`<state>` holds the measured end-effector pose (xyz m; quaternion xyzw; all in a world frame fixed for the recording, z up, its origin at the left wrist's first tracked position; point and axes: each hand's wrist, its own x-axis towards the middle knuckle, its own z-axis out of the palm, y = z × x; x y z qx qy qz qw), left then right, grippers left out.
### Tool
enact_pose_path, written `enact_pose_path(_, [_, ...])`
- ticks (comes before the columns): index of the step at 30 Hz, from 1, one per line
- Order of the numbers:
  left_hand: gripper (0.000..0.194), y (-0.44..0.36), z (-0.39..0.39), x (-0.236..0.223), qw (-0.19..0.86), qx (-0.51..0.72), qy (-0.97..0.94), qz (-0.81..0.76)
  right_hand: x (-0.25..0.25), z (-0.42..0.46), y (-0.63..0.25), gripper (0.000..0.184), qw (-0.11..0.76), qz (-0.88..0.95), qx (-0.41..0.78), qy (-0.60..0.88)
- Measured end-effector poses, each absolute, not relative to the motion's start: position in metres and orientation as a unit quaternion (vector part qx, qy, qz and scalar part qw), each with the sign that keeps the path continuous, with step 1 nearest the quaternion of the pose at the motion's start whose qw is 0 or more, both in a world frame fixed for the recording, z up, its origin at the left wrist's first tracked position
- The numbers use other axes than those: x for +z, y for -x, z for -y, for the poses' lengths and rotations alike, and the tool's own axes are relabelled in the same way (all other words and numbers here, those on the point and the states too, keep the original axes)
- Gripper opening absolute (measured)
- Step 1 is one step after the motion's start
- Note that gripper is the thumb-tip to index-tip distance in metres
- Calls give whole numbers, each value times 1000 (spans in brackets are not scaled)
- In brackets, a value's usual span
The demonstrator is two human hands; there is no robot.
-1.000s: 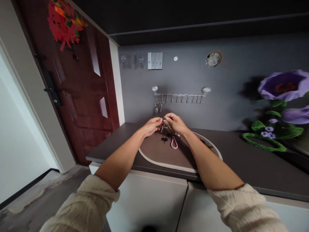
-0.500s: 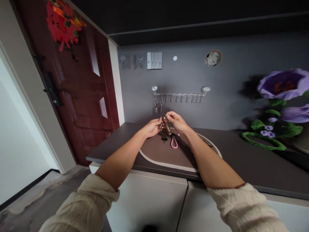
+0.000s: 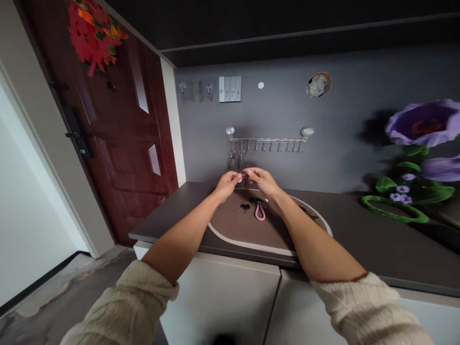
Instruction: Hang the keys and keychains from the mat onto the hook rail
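Note:
My left hand [image 3: 227,186] and my right hand [image 3: 263,181] meet above a brown oval mat, fingers pinched together. Between the fingertips they grip a keychain [image 3: 246,184], whose brown part hangs down; its ring and any keys on it are mostly hidden by the fingers. On the mat [image 3: 233,225] below lie a small set of keys [image 3: 245,207] with black heads and a pink loop strap [image 3: 259,212] with dark keys at its top. More dark keys [image 3: 308,212] rest at the mat's right, partly behind my right arm.
A clear hook rail [image 3: 268,140] is fixed to the grey wall, with two key sets [image 3: 233,158] hanging at its left end. Purple artificial flowers [image 3: 419,124] stand right on the dark counter [image 3: 345,235]. A dark red door [image 3: 122,139] is at left.
The keychain has turned, so its lettered brown face no longer shows. My left hand has rolled from palm-up to a pinch and risen slightly.

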<state>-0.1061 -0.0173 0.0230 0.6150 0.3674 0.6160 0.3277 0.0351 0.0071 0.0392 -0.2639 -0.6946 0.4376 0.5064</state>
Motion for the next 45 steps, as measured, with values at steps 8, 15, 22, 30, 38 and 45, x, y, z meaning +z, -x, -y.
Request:
enact_pose_path(8, [13, 109, 17, 24, 111, 604, -665, -426, 39, -4, -32, 26, 505, 704, 397, 302])
enact_pose_path(15, [16, 110, 14, 20, 54, 594, -686, -417, 41, -4, -31, 22, 519, 732, 329, 294])
enact_pose_path(22, [21, 110, 14, 21, 87, 619, -653, -427, 55, -10, -34, 21, 540, 720, 294, 322])
enact_pose_path(30, [18, 114, 4, 15, 113, 597, -638, -473, 75, -39, -32, 19, 603, 669, 276, 336])
enact_pose_path(38, [18, 115, 0, 11, 82, 562, -658, -494, 88, -68, -16, 12, 669, 588, 270, 366])
enact_pose_path(45, [17, 117, 2, 13, 88, 568, -649, -498, 86, -88, -6, 14, 678, 549, 251, 420])
